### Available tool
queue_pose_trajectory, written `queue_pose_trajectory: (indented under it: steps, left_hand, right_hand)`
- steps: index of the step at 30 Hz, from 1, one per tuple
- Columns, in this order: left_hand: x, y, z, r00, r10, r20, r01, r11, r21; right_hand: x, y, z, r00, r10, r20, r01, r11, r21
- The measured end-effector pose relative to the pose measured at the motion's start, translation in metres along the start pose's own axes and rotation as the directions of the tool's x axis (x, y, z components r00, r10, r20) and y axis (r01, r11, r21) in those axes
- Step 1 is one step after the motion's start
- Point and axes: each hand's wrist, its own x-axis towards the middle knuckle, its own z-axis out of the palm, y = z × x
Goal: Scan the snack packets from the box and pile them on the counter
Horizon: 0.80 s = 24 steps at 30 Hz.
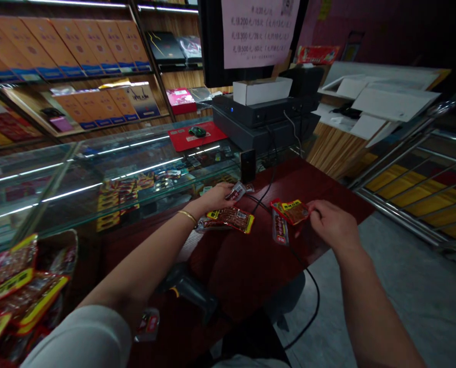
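Note:
My left hand (214, 198), with a gold bangle on the wrist, reaches across the dark red table (231, 266). Its fingers are closed on a small clear snack packet (236, 191) near the glass counter's edge. Just below that hand lies a red and yellow snack packet (233, 219), overlapping other packaging. On the right, my right hand (336, 225) pinches the edge of another red and yellow snack packet (292, 210). Under this one a narrow clear packet (279, 229) rests on the table.
A barcode scanner (191, 291) and a small packet (148, 324) lie close to me. At left stands a cardboard box (74, 250) heaped with snack packets. A black cable (315, 278) crosses the table. Beyond are a phone (248, 166), a glass counter (151, 168) and a monitor (212, 46).

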Motion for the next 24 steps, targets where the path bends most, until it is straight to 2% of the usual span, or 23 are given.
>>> queue_pose_trajectory:
  steps: [2, 4, 7, 10, 13, 15, 18, 21, 24]
  left_hand:
    - [0.013, 0.002, 0.006, 0.996, -0.075, 0.044, 0.072, 0.995, 0.066]
    - [0.023, 0.005, 0.014, 0.99, -0.129, 0.059, 0.122, 0.987, 0.105]
    - [0.03, 0.009, 0.021, 0.985, -0.173, 0.016, 0.17, 0.978, 0.12]
    - [0.027, 0.013, 0.016, 0.973, -0.225, -0.047, 0.23, 0.965, 0.124]
    - [0.009, 0.02, 0.002, 0.967, -0.236, -0.094, 0.246, 0.963, 0.112]
    - [-0.011, 0.026, -0.008, 0.979, -0.182, -0.092, 0.191, 0.977, 0.093]
    - [-0.043, 0.038, -0.015, 0.996, -0.081, 0.026, 0.079, 0.995, 0.053]
    - [-0.066, 0.049, -0.008, 0.986, -0.097, 0.138, 0.09, 0.994, 0.054]
    - [-0.076, 0.053, 0.006, 0.993, -0.089, 0.083, 0.079, 0.99, 0.117]
  right_hand:
    - [0.006, -0.01, -0.011, 0.996, -0.086, 0.028, 0.086, 0.996, -0.001]
    - [0.012, -0.017, -0.018, 0.99, -0.122, 0.066, 0.123, 0.992, -0.004]
    - [0.022, -0.019, -0.019, 0.987, -0.085, 0.139, 0.091, 0.995, -0.031]
    - [0.034, -0.018, -0.006, 0.975, 0.018, 0.22, 0.002, 0.996, -0.093]
    - [0.043, -0.021, 0.018, 0.956, 0.138, 0.26, -0.096, 0.981, -0.169]
    - [0.045, -0.027, 0.035, 0.943, 0.194, 0.27, -0.142, 0.969, -0.201]
    - [0.041, -0.037, 0.055, 0.934, 0.225, 0.276, -0.167, 0.961, -0.218]
    - [0.032, -0.046, 0.064, 0.927, 0.212, 0.309, -0.147, 0.964, -0.221]
    - [0.022, -0.052, 0.067, 0.917, 0.189, 0.352, -0.118, 0.969, -0.215]
